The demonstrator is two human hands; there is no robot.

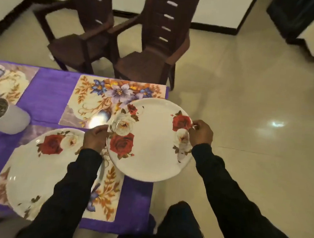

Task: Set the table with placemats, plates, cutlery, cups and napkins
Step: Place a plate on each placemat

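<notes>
Plate (151, 140) clamped both sides, left grip (95, 138) and right grip (200, 133) pinching rim. I see bare placemat (90, 99) up-left, left grip nearer.

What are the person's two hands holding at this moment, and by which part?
Both hold one rose-patterned plate by its rim: the left hand grips the left edge, the right hand pinches the right edge.

Two dark brown chairs (120, 42) with slatted backs stand side by side at the top centre of the frame, just beyond the counter's far edge. A purple cloth (48, 96) covers the counter. Glossy cream floor tiles (255, 107) fill the right half, catching a light glare. A white pot (6, 115) sits at the left edge.
</notes>
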